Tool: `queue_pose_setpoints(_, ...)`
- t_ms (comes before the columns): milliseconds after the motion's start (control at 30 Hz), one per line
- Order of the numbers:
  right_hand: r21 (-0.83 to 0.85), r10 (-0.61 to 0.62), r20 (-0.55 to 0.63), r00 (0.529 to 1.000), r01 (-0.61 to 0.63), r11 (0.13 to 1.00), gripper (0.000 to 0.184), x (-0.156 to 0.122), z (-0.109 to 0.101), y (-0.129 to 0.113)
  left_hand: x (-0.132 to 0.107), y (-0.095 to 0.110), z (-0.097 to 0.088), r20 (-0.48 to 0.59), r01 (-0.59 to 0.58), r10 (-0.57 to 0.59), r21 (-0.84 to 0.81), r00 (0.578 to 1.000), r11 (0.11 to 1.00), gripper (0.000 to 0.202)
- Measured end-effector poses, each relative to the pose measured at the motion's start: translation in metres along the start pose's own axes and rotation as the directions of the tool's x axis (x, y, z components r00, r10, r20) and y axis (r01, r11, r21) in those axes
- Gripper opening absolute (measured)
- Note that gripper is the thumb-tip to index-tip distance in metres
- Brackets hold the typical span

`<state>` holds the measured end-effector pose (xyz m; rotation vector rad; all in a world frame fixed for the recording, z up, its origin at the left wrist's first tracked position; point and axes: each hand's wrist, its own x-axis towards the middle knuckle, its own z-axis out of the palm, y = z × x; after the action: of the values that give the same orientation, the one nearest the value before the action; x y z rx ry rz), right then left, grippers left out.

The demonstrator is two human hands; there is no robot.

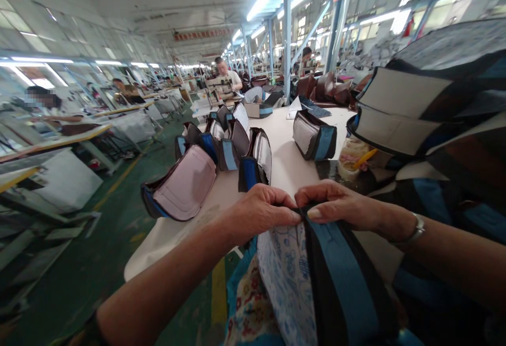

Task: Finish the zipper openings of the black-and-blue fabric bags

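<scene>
Close in front of me is a fabric bag piece [348, 283], black with a light blue stripe and a white lining printed in blue. My left hand [263, 209] pinches its upper edge between thumb and fingers. Right beside it, my right hand [336, 204] grips the same edge, thumb on top near the blue stripe. The two thumbs nearly meet at the corner. The lower end of the piece hangs down toward my lap, over a flowered cloth [253, 304].
Several part-sewn bags [185, 183] stand on the pale table [280, 146], with another bag [315, 135] farther right. A jar with a yellow handle [351, 159] sits near tall stacked bag pieces [407, 109] on the right. People work at sewing tables beyond a green floor aisle [130, 188].
</scene>
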<state>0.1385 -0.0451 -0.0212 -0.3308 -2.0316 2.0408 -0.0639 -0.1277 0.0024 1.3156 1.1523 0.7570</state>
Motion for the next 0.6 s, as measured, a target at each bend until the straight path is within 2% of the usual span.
queue_pose_setpoints(200,0.077,0.04,-0.025,0.999,-0.038,0.996,0.024,0.009,-0.001,0.008,0.005,-0.005,-0.006,0.02,0.021,-0.02,-0.055,1.0,0.998,0.015)
queue_pose_setpoints(400,0.062,0.071,-0.084,0.994,-0.065,0.996,0.021,0.017,-0.004,0.018,0.007,-0.011,-0.012,-0.001,0.034,-0.034,0.041,0.999,0.999,0.029)
queue_pose_setpoints(600,0.054,0.04,-0.078,0.996,-0.035,0.998,0.03,0.021,-0.006,0.021,0.01,-0.018,-0.021,0.06,0.038,-0.036,-0.04,0.998,0.998,0.024)
